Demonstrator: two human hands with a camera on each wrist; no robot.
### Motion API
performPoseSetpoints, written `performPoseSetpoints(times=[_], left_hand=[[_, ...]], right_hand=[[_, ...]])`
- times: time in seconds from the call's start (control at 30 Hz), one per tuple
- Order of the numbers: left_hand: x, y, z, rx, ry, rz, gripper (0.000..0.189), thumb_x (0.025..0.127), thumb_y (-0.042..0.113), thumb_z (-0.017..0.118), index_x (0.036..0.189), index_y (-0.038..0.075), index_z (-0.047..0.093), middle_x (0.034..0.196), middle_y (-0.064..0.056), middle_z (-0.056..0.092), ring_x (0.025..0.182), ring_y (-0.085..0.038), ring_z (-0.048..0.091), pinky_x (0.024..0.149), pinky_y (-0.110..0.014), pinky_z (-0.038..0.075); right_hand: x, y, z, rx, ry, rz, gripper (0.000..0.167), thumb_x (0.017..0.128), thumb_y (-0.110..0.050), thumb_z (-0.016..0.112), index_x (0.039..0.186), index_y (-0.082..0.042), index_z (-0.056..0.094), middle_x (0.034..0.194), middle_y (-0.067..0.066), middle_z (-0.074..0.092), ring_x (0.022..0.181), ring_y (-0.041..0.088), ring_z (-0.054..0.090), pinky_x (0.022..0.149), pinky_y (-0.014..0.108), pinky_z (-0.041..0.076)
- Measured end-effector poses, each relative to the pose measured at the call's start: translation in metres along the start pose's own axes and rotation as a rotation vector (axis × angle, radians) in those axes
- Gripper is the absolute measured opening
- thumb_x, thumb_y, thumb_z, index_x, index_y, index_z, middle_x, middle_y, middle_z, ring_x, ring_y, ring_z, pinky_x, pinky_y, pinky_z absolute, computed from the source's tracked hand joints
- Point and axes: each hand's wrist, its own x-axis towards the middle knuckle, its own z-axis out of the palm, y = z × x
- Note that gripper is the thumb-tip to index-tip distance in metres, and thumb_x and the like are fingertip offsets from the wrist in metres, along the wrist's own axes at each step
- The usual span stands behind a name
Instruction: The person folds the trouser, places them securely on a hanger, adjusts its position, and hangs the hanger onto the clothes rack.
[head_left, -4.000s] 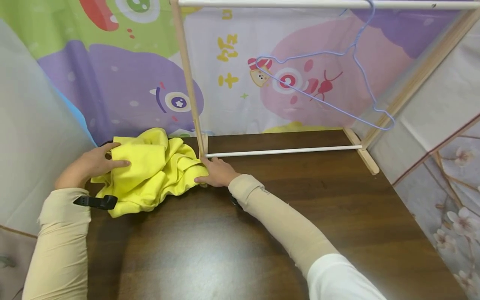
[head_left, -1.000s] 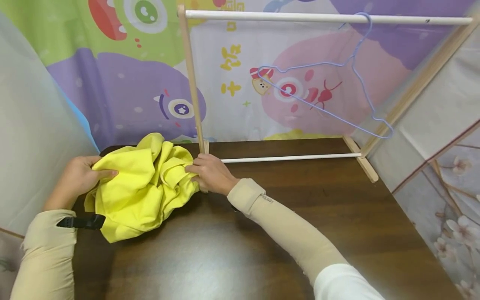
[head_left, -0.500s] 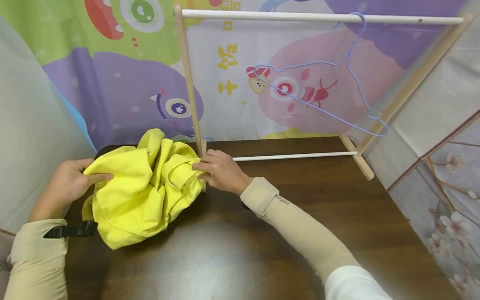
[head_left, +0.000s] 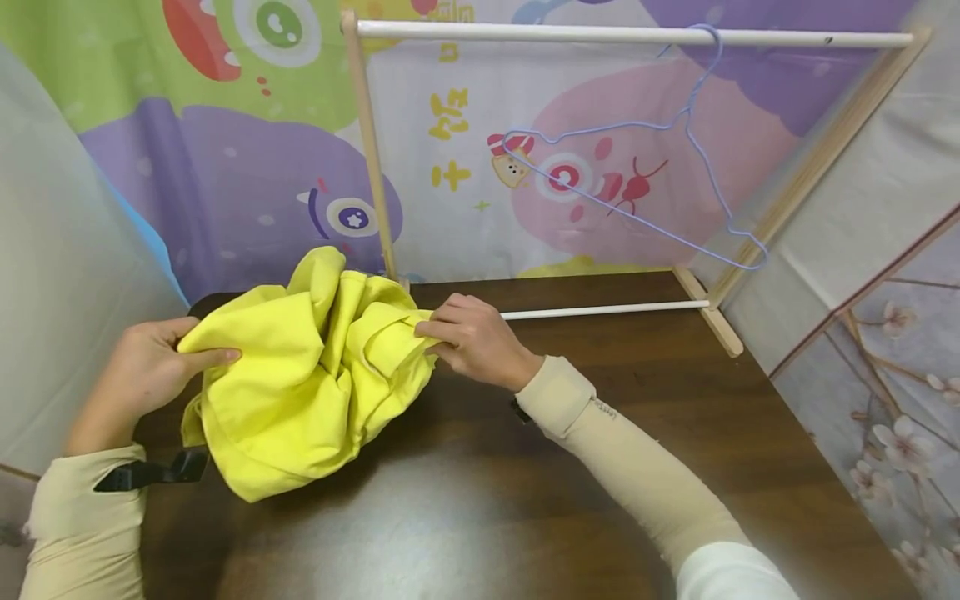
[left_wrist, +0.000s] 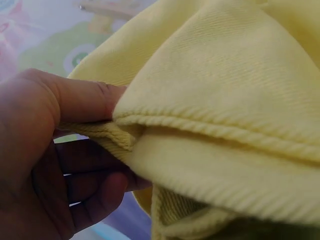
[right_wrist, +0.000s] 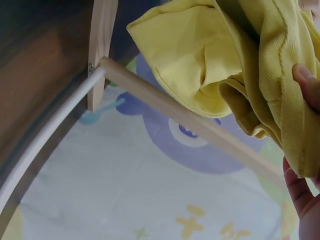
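Observation:
A crumpled yellow garment (head_left: 277,392) of thick twill cloth hangs bunched between my two hands over the left part of the table. My left hand (head_left: 146,367) pinches its left edge, thumb on top and fingers beneath. In the left wrist view the left hand (left_wrist: 40,130) holds a folded, seamed edge of the garment (left_wrist: 225,75). My right hand (head_left: 480,342) grips the garment's right end, knuckles upward. The right wrist view shows stitched seams on the garment (right_wrist: 270,60) by the thumb. Folds hide the garment's exact shape.
Behind stands a wooden rack with a white top bar (head_left: 525,33) and a white lower bar (head_left: 607,310). A light blue wire hanger (head_left: 637,212) hangs from the top bar. Under my hands lies a dark wooden table (head_left: 480,483), with a printed cartoon curtain (head_left: 262,183) at the back.
Earlier, the garment lay on the table with my left hand resting on it. Now both hands hold it raised. In the last half second it has shifted slightly right, with the right hand.

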Motion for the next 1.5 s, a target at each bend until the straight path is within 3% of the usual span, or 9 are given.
performPoseSetpoints(times=[0.23,0.53,1.03,1.23,1.37,1.5], left_hand=[[-0.006,0.020,0.008,-0.006,0.030,0.026,0.030,0.079,0.029,0.081,0.069,0.009,0.060,0.052,0.009,0.041,0.050,-0.006,0.038,0.043,-0.026,0.031],[-0.013,0.040,0.029,-0.064,0.035,0.044,0.026,0.077,0.024,0.083,0.070,0.008,0.064,0.050,0.011,0.040,0.051,-0.005,0.039,0.043,-0.025,0.032],[-0.031,0.079,0.059,-0.132,0.083,0.087,0.020,0.075,0.020,0.085,0.082,0.006,0.073,0.057,0.000,0.058,0.048,-0.002,0.043,0.043,-0.020,0.036],[-0.039,0.099,0.066,-0.192,0.082,0.165,0.020,0.073,0.016,0.085,0.088,0.007,0.075,0.066,-0.004,0.069,0.052,0.000,0.050,0.046,-0.018,0.041],[-0.032,0.107,0.075,-0.225,0.046,0.185,0.014,0.075,0.015,0.084,0.079,0.010,0.071,0.061,-0.001,0.062,0.051,-0.004,0.047,0.047,-0.019,0.040],[-0.021,0.104,0.091,-0.215,0.019,0.152,0.022,0.076,0.017,0.083,0.069,0.010,0.063,0.054,0.003,0.045,0.049,-0.005,0.040,0.047,-0.021,0.034]], right_hand=[[-0.014,0.005,-0.019,0.031,0.040,0.016,0.025,0.070,-0.011,0.086,0.093,-0.009,0.077,0.084,0.001,0.073,0.079,0.018,0.061,0.076,0.028,0.051],[-0.034,0.014,-0.046,0.047,0.026,0.050,0.028,0.067,-0.010,0.088,0.093,-0.008,0.076,0.084,0.003,0.072,0.078,0.020,0.061,0.074,0.031,0.051],[-0.081,0.024,-0.090,0.018,0.039,0.135,0.035,0.061,-0.003,0.089,0.092,-0.008,0.074,0.086,0.005,0.072,0.077,0.021,0.059,0.068,0.033,0.049],[-0.091,0.025,-0.104,0.004,0.057,0.150,0.034,0.060,-0.001,0.089,0.090,-0.007,0.075,0.085,0.006,0.072,0.077,0.021,0.060,0.068,0.033,0.048],[-0.096,0.026,-0.111,0.008,0.081,0.189,0.034,0.059,0.003,0.088,0.089,-0.007,0.075,0.084,0.007,0.072,0.078,0.021,0.061,0.069,0.032,0.048],[-0.108,0.031,-0.107,-0.009,0.067,0.204,0.035,0.057,0.004,0.088,0.088,-0.007,0.076,0.083,0.007,0.072,0.076,0.021,0.061,0.067,0.032,0.049]])
